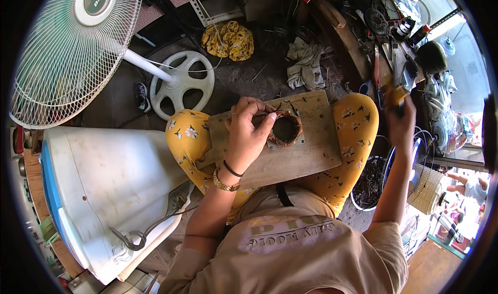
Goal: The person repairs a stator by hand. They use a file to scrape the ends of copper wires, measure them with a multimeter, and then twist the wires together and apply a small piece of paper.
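A wooden board [259,173] lies across my lap, resting on yellow flowered trousers. On it sits a ring-shaped motor winding [296,137], reddish-brown, with dark wire ends sticking up at its far side. My left hand [250,127] is closed on the ring's left edge, thumb and fingers pinching at its upper left. Raised off to the right, away from the board, my right hand [403,120] grips a yellow-and-dark tool [398,94]. Motion blurs that tool, so its exact kind cannot be told.
A white pedestal fan [179,80] stands at far left, beside a large white appliance casing [111,180]. A curved wooden bench [342,40] with scattered tools runs along the right. Below my right arm is a bucket [369,187] of dark scraps. Rags [306,63] lie on the floor ahead.
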A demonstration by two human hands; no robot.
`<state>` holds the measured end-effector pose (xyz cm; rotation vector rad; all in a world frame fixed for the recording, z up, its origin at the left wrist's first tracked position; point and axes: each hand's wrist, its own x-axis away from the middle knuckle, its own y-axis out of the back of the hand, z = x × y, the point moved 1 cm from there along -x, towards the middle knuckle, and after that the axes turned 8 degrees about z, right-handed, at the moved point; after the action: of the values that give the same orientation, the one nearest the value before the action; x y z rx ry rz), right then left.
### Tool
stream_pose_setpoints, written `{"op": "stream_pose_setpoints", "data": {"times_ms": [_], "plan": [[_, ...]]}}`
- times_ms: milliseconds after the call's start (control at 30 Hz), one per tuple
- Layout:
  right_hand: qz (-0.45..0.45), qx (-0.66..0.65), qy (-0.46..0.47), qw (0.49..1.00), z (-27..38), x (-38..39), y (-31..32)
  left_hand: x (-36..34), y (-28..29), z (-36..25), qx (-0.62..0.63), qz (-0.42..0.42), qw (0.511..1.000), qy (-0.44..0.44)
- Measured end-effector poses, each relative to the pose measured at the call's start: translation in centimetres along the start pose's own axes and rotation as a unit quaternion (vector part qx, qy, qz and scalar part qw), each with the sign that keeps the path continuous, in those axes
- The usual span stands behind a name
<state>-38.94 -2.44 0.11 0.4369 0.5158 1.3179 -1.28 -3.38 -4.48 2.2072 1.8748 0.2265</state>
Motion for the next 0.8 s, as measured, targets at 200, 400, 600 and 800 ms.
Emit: {"op": "stream_pose_setpoints", "data": {"times_ms": [200,400,600,800], "plan": [[0.148,0.318,0.153,0.924,10.5,6.9,-7.9,0.2,-1.1,-0.7,-0.11,-0.035,0.993,-0.039],[0.154,0.311,0.14,0.927,10.8,7.5,-10.5,0.4,-1.3,-0.5,-0.099,-0.049,0.993,-0.037],[0.166,0.319,0.154,0.92,11.4,7.1,-11.8,0.5,-1.4,0.4,-0.054,-0.06,0.996,-0.035],[0.174,0.351,0.152,0.908,11.0,7.1,-12.2,0.6,-1.5,0.3,-0.06,-0.059,0.996,-0.011]]}}
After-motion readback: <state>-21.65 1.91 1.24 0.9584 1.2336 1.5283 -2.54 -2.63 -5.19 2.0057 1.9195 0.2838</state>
